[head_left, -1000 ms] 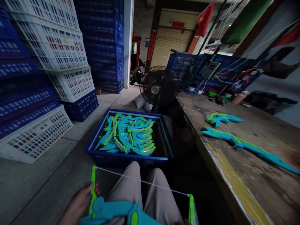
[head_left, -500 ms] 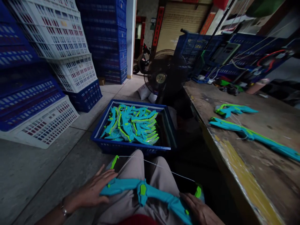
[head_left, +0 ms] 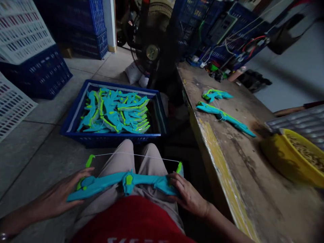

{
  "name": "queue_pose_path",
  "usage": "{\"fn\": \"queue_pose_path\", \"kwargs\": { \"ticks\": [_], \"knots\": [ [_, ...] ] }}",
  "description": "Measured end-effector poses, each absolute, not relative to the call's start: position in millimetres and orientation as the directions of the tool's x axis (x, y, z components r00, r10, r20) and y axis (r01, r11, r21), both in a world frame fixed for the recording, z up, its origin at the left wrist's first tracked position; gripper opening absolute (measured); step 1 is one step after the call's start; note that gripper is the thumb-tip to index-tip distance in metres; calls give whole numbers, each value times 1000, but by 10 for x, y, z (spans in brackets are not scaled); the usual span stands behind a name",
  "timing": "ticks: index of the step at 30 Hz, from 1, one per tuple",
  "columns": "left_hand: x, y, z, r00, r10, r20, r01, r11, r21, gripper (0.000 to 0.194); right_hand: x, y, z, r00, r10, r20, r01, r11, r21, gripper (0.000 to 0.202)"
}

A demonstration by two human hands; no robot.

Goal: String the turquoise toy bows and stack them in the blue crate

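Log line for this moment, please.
left hand: holds toy bow end | right hand: holds other end | bow across lap

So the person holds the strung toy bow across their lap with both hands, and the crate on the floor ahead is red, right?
Not quite: the crate is blue, not red, as the head view shows. The rest holds: the left hand and right hand hold the strung toy bow across the lap.

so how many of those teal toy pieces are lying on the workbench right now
2. A short piece lies farther along the wooden workbench; a longer piece lies just nearer, close to the bench's left edge. Neither hand touches them.
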State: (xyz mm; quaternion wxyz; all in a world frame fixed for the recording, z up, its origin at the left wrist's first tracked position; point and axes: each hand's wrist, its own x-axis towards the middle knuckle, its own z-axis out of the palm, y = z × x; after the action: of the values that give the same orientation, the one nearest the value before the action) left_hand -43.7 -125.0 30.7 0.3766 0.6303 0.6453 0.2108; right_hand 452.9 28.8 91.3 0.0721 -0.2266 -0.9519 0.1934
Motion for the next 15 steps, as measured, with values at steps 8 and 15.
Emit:
{"fn": "queue_pose_path", "kwargs": {
  "ticks": [8, 15],
  "knots": [
    [-478, -1466, 732, 217, 932, -289, 674, 71, 736, 55, 4811, 291, 847, -886, 444, 135, 386, 867, -313, 50],
    [-471, -1504, 1219, 283, 901, -329, 623, 88, 777, 58, 5233, 359, 952, -840, 526, 130, 440, 802, -405, 66]
  ]
}}
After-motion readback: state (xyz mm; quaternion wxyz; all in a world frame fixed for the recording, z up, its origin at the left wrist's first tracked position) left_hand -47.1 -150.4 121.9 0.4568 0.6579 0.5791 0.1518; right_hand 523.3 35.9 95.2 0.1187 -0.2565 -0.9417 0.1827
